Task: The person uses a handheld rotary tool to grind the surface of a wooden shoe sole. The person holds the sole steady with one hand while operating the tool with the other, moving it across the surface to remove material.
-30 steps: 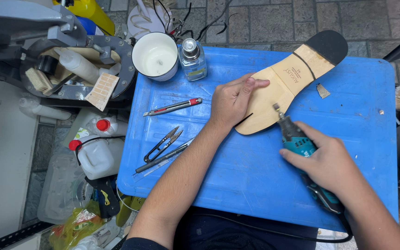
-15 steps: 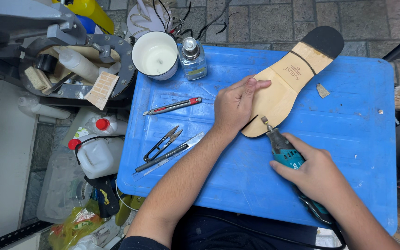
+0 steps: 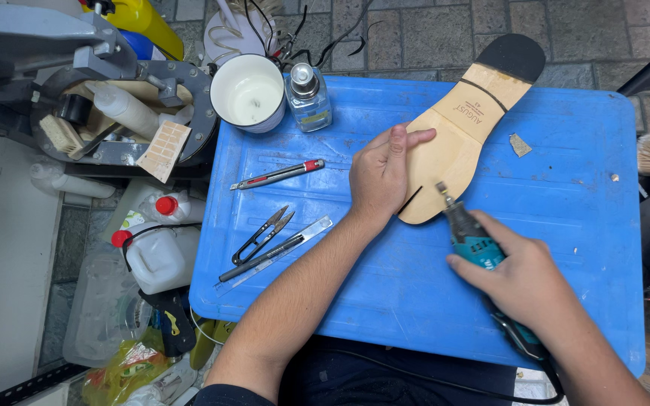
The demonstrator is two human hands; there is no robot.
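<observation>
Rotary tool (image 3: 469, 239) has slid toward the stiff, light sole (image 3: 457, 143); right hand (image 3: 524, 280) grips it, left hand (image 3: 382, 177) presses flat.

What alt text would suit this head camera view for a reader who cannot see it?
On a blue table, a person's left hand presses down a tan shoe sole while the right hand holds a teal rotary tool at its edge. Snips lie nearby.
</observation>
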